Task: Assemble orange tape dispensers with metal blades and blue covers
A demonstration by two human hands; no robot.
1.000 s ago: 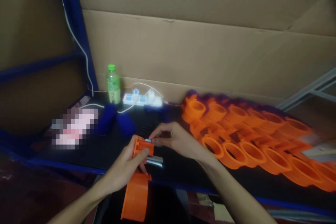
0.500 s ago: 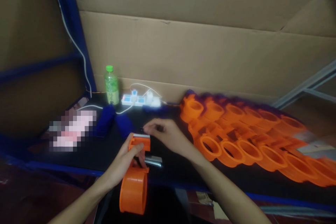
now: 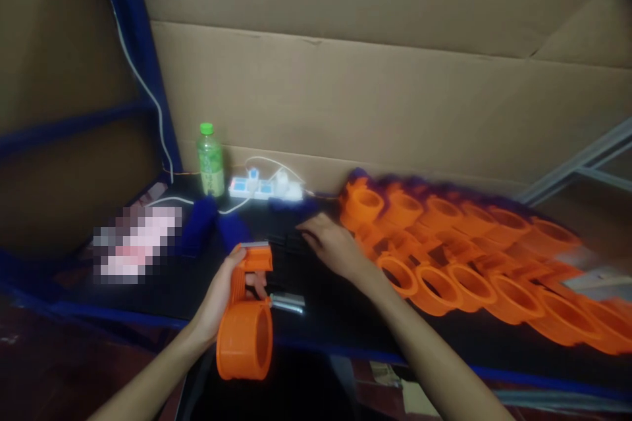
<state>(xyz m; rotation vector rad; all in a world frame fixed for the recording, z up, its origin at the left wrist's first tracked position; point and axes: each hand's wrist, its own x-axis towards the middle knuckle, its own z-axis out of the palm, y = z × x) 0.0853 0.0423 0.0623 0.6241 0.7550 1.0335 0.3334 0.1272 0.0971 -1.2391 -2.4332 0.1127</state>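
Note:
My left hand (image 3: 221, 289) is closed around the handle of an orange tape dispenser (image 3: 244, 342). The round hub hangs at the bottom, and a pale serrated blade (image 3: 255, 245) runs along the top edge. To the right, my right hand (image 3: 333, 247) hovers low over the black tabletop, thumb and forefinger apart, with nothing visible in them. Close to its fingertips lie small dark thin pieces (image 3: 286, 243), too blurred to name. Just beyond the dispenser rests a shiny metal piece (image 3: 289, 302).
Rows of orange tape dispensers (image 3: 469, 279) fill the table's right side. At the back stand a green-capped bottle (image 3: 210, 161) and a white power strip (image 3: 264, 189) with cables. Blue pieces (image 3: 200, 223) lie at left, near a blurred-out pinkish item (image 3: 141, 243). A cardboard wall (image 3: 345, 99) rises behind.
My right hand has moved right, away from the dispenser's blade, toward the dark pieces. My left hand has shifted slightly left and up, turning the dispenser a little.

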